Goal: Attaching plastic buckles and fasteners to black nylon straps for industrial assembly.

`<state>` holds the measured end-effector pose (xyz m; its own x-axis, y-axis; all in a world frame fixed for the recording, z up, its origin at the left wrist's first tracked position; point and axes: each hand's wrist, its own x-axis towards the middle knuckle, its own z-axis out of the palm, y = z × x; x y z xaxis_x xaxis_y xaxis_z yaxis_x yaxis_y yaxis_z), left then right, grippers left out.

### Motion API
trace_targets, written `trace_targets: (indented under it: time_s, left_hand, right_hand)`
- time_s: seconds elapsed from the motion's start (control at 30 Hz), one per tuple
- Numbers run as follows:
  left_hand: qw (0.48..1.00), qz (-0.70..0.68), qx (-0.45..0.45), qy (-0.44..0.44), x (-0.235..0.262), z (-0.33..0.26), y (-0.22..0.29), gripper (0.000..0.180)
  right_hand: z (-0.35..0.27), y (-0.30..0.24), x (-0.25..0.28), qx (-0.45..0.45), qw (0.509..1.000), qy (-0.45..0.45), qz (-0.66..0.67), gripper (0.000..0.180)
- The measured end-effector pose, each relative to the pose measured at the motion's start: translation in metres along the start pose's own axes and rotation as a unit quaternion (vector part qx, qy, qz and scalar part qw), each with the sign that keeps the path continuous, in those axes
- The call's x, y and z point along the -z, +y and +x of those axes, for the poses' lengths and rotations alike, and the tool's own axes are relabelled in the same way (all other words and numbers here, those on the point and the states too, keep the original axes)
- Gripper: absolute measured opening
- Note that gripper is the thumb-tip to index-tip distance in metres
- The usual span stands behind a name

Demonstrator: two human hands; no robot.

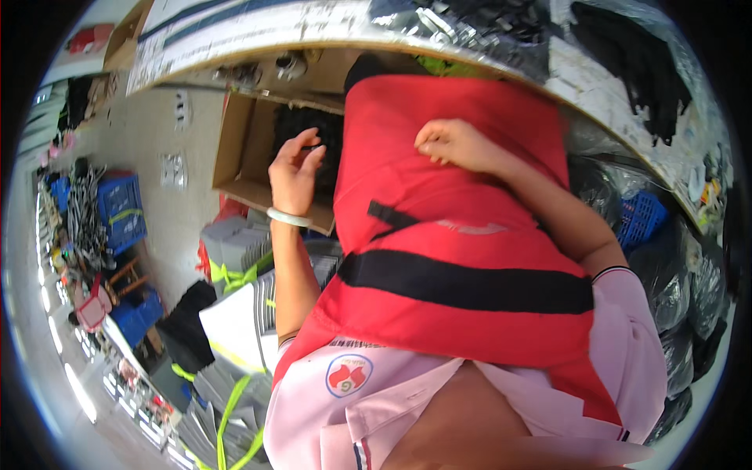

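One bare left hand (294, 174), loosely curved and released, hovers near a cardboard box (241, 149) of black material (289, 123); the right hand (457, 146) curls over a red apron (462, 200), its grasp impossible to tell, below the far white table (313, 27).

Tabletop (274, 35): white, scuffed, brown edge. Heap of small black pieces (486, 27) lies on it; black cloth (634, 70) spread to the right, apart from the heap.

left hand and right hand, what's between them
In the head view, mostly the red apron; close beside the left hand, some dark material in the open cardboard box also shows.
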<state>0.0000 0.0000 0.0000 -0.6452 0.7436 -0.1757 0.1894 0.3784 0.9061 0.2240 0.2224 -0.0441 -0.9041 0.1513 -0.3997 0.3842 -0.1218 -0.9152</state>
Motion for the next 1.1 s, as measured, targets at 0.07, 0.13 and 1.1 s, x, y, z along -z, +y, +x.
trace_targets:
  time_s: [0.07,0.13,1.1]
  left_hand:
    - [0.994,-0.093,-0.021,-0.063,-0.039,0.026,0.044,0.031]
    - [0.976,-0.172,-0.076,-0.112,-0.088,0.078,0.108,0.028]
    - [0.818,-0.527,0.155,-0.172,-0.172,0.232,0.2,0.026]
  right_hand:
    - [-0.004,0.005,-0.014,0.011,0.999,0.012,0.033,0.013]
    - [0.0,-0.017,0.009,0.013,1.0,0.012,0.005,0.012]
    - [-0.02,-0.018,0.034,0.017,0.998,0.044,-0.037,0.011]
